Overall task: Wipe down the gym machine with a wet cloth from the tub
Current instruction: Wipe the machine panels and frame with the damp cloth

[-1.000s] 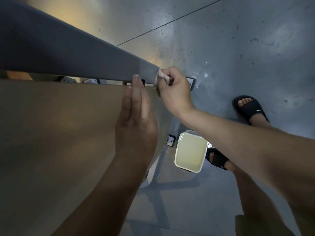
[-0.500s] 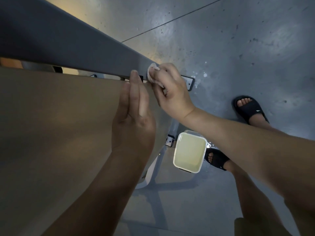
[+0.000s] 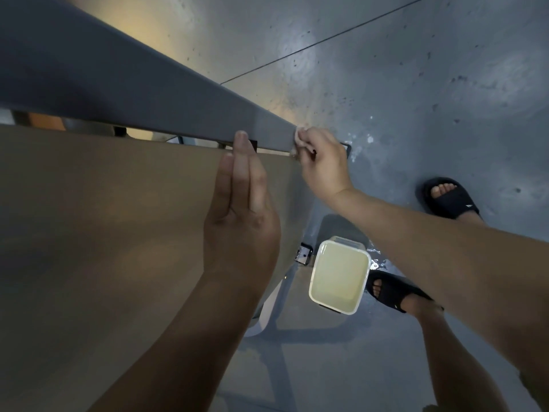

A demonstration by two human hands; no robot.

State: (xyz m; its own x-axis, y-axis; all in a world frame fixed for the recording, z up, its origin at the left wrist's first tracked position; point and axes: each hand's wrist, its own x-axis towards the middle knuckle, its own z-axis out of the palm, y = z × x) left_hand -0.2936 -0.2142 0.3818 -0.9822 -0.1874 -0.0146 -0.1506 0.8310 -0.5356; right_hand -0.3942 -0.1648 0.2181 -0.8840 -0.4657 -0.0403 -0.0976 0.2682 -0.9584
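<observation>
Since half a second ago the right grip (image 3: 323, 168) has slid the cloth (image 3: 297, 134) rightward along the grey beam (image 3: 148, 93), from the beam's face to its end corner. The left grip (image 3: 240, 221) has hardly shifted.

At far left, the gym machine (image 3: 74, 278) fills the view with its broad brown panel (image 3: 118, 203). The beam runs above the panel and slopes down to the right. The left grip lies with its palm toward the panel. It is wide and holds nothing, its fingers straight and pressed together, and the longest fingertip reaches over the beam's lower edge.

Just right of it, the small pale cloth is bunched against the beam's end, where beam and panel corner meet. The right grip is curled round the cloth, pinching it between thumb and fingers, so only a little of it shows. A dark plate (image 3: 346, 147) peeks out behind the knuckles.

Lower down, a small metal bracket (image 3: 304, 254) sits at the machine's foot. Just beside it the tub (image 3: 364, 281) stands on the grey floor (image 3: 416, 84), under the right forearm, and it holds yellowish water. One black sandal (image 3: 395, 292) is just beside the tub's right wall, and another black sandal (image 3: 451, 197) stands further right. Wet spots shine on the floor near the tub.
</observation>
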